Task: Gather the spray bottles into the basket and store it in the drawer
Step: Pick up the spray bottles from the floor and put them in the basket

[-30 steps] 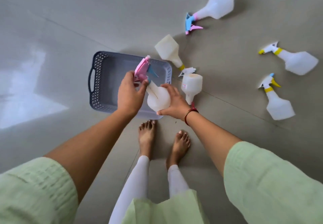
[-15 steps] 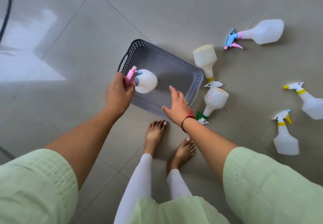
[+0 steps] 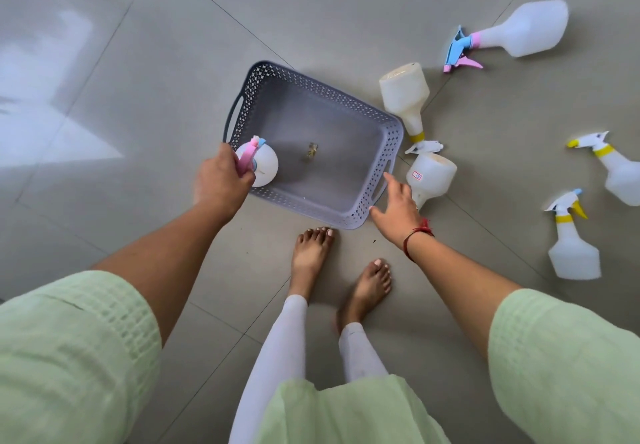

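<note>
Since half a second ago the left hand [image 3: 221, 180] has lowered its pink-topped bottle [image 3: 261, 165] toward the basket [image 3: 388, 132] corner at 9 o'clock; the right hand [image 3: 398, 206] has swung out to 3. Left grip closed on the bottle's head. Right grip wide, empty. Labelled bottle [image 3: 431, 175] lies on the floor just beyond the right fingers, neck pointing toward 7 o'clock. Right hand is nearer. Four more bottles lie farther out.
</note>
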Tool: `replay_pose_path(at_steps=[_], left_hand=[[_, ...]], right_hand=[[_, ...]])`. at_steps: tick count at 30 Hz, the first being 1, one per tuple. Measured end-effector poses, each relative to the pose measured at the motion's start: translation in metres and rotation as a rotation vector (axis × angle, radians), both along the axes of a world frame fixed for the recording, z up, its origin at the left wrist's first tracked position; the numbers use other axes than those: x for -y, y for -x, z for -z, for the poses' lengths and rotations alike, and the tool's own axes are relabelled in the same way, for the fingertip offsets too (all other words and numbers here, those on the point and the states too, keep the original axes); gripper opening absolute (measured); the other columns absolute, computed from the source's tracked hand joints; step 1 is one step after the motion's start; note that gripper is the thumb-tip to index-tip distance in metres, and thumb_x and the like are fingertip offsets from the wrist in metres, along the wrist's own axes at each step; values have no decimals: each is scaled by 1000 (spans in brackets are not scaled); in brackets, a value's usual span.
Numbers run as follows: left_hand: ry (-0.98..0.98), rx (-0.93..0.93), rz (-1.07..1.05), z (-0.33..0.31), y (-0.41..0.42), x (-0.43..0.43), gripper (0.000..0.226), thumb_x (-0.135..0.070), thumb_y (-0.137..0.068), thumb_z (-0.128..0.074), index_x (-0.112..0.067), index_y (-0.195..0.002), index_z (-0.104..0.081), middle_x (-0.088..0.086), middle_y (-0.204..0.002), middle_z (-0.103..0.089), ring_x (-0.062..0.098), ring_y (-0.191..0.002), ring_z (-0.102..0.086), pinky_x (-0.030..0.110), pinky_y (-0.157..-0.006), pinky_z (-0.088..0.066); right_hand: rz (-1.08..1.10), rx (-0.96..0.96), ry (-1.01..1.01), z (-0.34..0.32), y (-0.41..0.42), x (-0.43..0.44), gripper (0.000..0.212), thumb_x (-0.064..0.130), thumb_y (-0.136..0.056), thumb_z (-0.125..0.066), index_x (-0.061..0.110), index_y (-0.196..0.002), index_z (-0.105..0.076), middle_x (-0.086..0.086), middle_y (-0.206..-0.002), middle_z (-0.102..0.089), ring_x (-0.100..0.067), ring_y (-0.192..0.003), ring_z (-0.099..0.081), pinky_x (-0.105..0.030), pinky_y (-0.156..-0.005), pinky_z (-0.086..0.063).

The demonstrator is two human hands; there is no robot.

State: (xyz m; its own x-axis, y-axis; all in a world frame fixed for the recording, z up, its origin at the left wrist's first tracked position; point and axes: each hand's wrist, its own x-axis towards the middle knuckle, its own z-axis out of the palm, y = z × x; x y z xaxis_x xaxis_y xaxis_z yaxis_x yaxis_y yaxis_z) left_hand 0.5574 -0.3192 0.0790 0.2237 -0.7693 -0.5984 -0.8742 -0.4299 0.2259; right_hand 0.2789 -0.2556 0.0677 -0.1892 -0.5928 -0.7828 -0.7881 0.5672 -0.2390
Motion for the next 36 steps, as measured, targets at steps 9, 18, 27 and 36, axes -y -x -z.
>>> replay_pose_path(at_steps=[9,18,27,36], left_hand=[[223,-2,209,-17,15,-13,73,-36,-73,-67,-16,-136,-36,13,-149,-29,35,-136,-29,49,-109,-25],[171,-271,641,-24,129,-31,75,-25,-81,-57,-7,-146,-24,16,-154,-24,32,-145,-12,41,-119,-13],[-40,-384,826,29,195,-46,54,-17,-82,-56,-8,-133,-43,14,-133,-45,32,-128,-39,39,-107,-34],[-87,-365,839,54,203,-50,46,-17,-85,-53,-10,-129,-47,12,-131,-47,32,-120,-43,39,-101,-38]], right_hand=[[102,21,54,4,5,7,73,29,-84,-63,20,-146,-25,-16,-142,-34,-37,-129,-41,-44,-106,-35],[547,-270,33,12,59,-4,90,31,-71,-75,18,-145,-25,-15,-141,-35,-38,-128,-40,-47,-101,-39],[904,-84,-389,68,89,-66,89,48,-68,-77,10,-135,-33,-18,-140,-47,-36,-130,-42,-40,-107,-34],[1107,-43,-136,124,58,-62,62,25,-73,-79,6,-122,-46,-18,-129,-53,-35,-113,-58,-38,-93,-46]])
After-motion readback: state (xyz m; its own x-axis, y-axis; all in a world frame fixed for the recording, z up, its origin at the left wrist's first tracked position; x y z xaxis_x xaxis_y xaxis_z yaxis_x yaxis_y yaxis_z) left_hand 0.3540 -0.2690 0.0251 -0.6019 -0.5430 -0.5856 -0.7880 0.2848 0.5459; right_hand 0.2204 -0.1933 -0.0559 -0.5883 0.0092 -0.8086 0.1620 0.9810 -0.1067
